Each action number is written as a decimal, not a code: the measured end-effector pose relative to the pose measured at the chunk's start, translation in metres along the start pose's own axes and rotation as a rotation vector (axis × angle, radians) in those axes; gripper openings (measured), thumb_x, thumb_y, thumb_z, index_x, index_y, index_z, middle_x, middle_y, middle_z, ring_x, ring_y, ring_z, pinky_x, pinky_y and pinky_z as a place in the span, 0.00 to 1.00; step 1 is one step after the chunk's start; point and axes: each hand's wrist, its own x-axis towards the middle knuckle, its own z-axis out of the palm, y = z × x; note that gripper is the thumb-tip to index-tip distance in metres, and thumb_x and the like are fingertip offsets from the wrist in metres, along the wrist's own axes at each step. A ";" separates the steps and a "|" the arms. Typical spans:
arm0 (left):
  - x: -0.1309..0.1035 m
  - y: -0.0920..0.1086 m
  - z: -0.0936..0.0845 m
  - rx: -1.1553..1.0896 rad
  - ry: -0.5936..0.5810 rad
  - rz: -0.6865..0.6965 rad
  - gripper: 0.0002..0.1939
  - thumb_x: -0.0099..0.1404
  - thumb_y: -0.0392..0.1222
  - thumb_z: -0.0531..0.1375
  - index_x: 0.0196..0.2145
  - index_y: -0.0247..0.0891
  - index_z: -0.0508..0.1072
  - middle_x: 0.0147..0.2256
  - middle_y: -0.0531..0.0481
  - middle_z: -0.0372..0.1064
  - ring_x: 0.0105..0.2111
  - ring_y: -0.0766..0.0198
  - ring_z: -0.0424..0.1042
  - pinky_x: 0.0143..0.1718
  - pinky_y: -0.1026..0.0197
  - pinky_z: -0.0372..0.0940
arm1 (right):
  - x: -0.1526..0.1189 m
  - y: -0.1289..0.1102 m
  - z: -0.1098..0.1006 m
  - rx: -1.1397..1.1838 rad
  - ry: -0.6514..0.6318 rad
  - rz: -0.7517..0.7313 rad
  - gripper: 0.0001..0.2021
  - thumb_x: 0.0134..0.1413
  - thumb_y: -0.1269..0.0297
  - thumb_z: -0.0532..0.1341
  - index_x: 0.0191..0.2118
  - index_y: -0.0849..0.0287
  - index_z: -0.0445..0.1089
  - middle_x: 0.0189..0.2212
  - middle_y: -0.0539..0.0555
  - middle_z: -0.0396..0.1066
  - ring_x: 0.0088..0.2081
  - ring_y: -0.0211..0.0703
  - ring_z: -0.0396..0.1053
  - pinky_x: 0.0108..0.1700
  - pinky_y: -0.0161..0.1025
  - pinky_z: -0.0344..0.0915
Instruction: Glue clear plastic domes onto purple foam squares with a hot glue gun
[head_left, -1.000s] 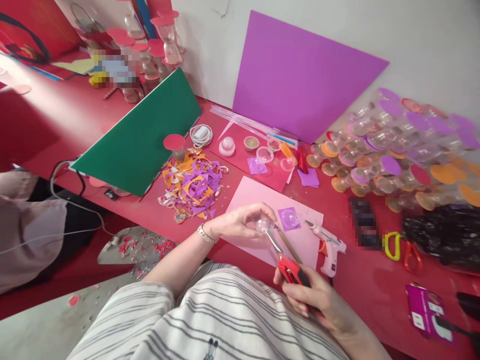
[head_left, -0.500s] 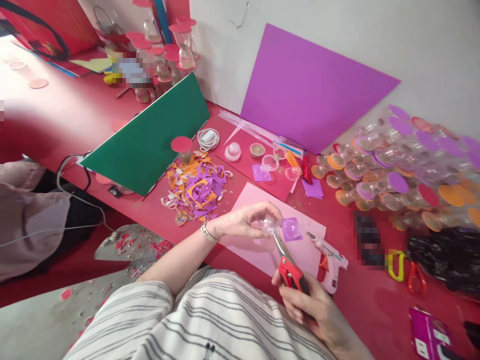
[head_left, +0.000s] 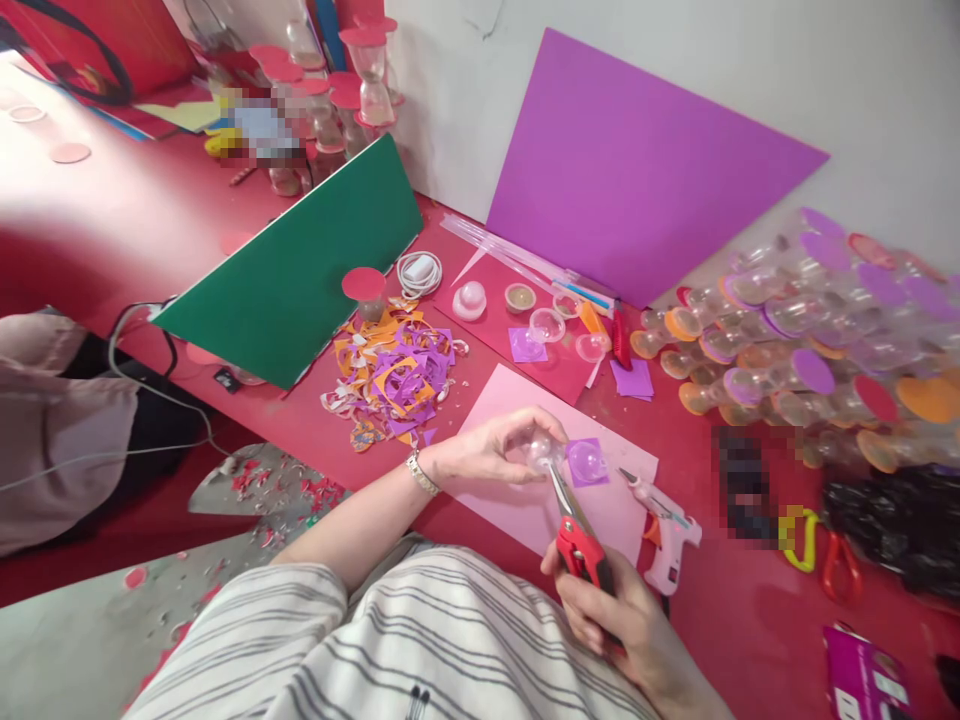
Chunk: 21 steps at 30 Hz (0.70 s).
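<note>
Over a pink sheet point(head_left: 487, 410), my left hand point(head_left: 491, 448) curls its fingers around a small clear plastic dome point(head_left: 541, 452). My right hand point(head_left: 607, 610) is wrapped round the red handles of a pair of snips point(head_left: 577, 550), whose metal blades point up and touch the dome's near edge. Whether the blades are apart I cannot tell. Just right of the dome lies a purple square point(head_left: 600, 480) with another clear dome on it. A white glue gun point(head_left: 667, 570) rests beside the sheet's right edge.
Purple and orange paper scraps point(head_left: 401, 375) are heaped on the left, before a leaning green board point(head_left: 300, 260). A purple board point(head_left: 645, 170) leans on the wall. Clear hourglass-shaped pieces point(head_left: 787, 340) are stacked at right, near a black plastic bag point(head_left: 892, 530). A person's sleeve point(head_left: 60, 450) shows far left.
The view has shifted slightly. Both hands keep their hold, with the blades still at the edge of the dome; hardly anything else differs.
</note>
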 end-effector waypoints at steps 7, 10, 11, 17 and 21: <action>-0.002 0.003 -0.004 0.083 -0.032 -0.039 0.16 0.62 0.40 0.64 0.46 0.37 0.65 0.42 0.44 0.67 0.41 0.63 0.69 0.46 0.60 0.64 | 0.003 0.000 -0.006 -0.206 0.046 -0.075 0.22 0.46 0.46 0.68 0.35 0.61 0.68 0.15 0.39 0.52 0.16 0.27 0.48 0.21 0.31 0.45; -0.003 0.004 -0.005 0.152 -0.049 -0.057 0.15 0.62 0.38 0.62 0.46 0.37 0.65 0.43 0.44 0.68 0.42 0.63 0.70 0.46 0.59 0.65 | 0.003 0.000 -0.011 -0.263 0.051 -0.081 0.22 0.47 0.45 0.67 0.36 0.61 0.69 0.16 0.39 0.51 0.16 0.27 0.46 0.20 0.31 0.45; -0.003 0.004 -0.006 0.176 -0.056 -0.055 0.15 0.62 0.38 0.61 0.46 0.37 0.65 0.43 0.44 0.68 0.42 0.62 0.70 0.47 0.59 0.65 | 0.003 0.001 -0.013 -0.277 0.051 -0.080 0.22 0.47 0.45 0.67 0.36 0.61 0.69 0.16 0.39 0.51 0.16 0.27 0.46 0.20 0.31 0.45; -0.003 0.006 -0.009 0.217 -0.122 -0.049 0.15 0.60 0.36 0.60 0.46 0.37 0.66 0.45 0.42 0.70 0.45 0.61 0.71 0.47 0.59 0.66 | 0.003 0.004 -0.024 -0.376 0.037 -0.078 0.20 0.50 0.46 0.65 0.36 0.59 0.71 0.16 0.42 0.54 0.15 0.29 0.47 0.19 0.33 0.46; -0.003 0.005 -0.010 0.189 -0.144 -0.059 0.16 0.60 0.34 0.61 0.46 0.37 0.66 0.46 0.41 0.71 0.45 0.61 0.72 0.46 0.59 0.67 | 0.002 0.004 -0.029 -0.407 0.032 -0.103 0.17 0.51 0.48 0.66 0.36 0.58 0.73 0.16 0.43 0.55 0.16 0.30 0.47 0.19 0.33 0.46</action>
